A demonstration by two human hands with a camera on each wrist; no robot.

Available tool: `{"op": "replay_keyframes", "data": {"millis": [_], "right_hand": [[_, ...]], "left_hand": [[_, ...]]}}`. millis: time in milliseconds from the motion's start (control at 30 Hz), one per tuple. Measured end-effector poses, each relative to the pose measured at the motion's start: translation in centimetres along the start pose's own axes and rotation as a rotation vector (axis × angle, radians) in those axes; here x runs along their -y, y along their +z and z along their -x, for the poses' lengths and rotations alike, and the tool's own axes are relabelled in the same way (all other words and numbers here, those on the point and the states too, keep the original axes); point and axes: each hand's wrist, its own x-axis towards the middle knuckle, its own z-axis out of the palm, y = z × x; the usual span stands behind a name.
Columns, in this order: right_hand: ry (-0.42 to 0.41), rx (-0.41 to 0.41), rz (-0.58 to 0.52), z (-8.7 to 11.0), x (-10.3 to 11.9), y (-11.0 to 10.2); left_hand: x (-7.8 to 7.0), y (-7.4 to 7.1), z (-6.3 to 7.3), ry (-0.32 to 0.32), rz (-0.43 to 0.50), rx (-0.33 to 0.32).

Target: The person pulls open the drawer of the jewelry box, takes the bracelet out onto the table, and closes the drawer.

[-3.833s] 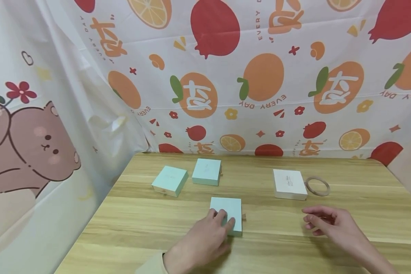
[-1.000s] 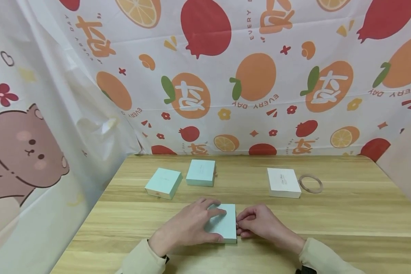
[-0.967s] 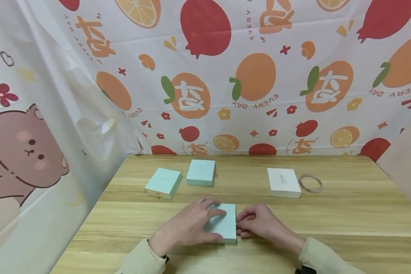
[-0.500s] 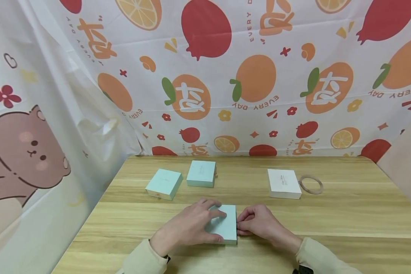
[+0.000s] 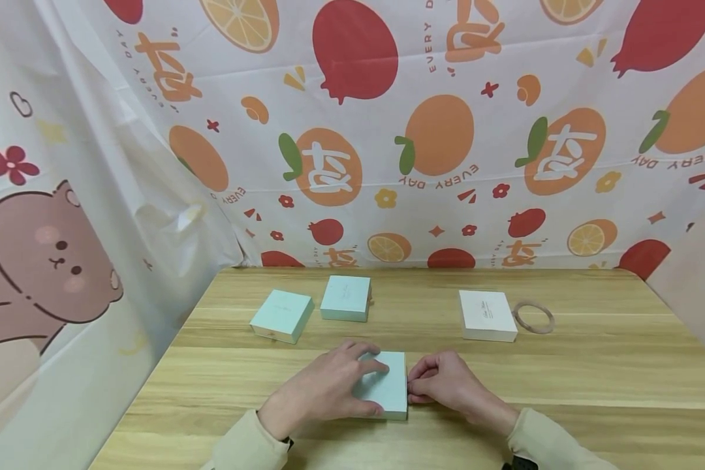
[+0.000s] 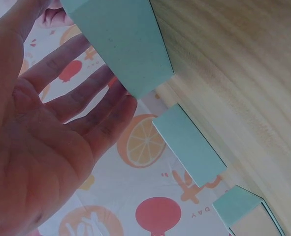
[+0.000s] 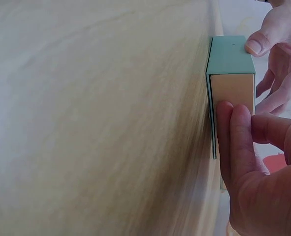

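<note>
A mint-green drawer-style box [image 5: 390,385] lies flat near the middle of the table. My left hand [image 5: 328,386] spreads over its left part, fingertips on the lid and thumb by the near edge. In the left wrist view the fingers of that hand [image 6: 42,142] look fairly straight against the box. At the box's right side my right hand [image 5: 449,385] pinches with thumb and index finger where its small pull tab sits; the fingers cover the tab. The right wrist view shows the tan drawer front [image 7: 232,91] framed by the green sleeve, with two fingertips against it.
Two more mint boxes, one at the left [image 5: 282,316] and one at the back [image 5: 345,297], lie behind my left hand. Farther right sit a white box [image 5: 487,315] and a ring-shaped bangle [image 5: 534,317]. A fruit-print curtain [image 5: 440,196] hangs along the back table edge.
Since the oldest frame, my right hand has moved left to the box's tab side and my left hand has spread wider over the lid. In the last second both hands stay almost still.
</note>
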Motion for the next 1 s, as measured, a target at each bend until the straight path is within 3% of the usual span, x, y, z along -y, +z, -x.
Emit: {"op": "replay_keyframes", "data": {"millis": [1000], "right_hand": [[0.019, -0.009, -0.002, 0.8, -0.4, -1.4]], "left_hand": [[0.0, 0.1, -0.1, 0.014, 0.003, -0.023]]}}
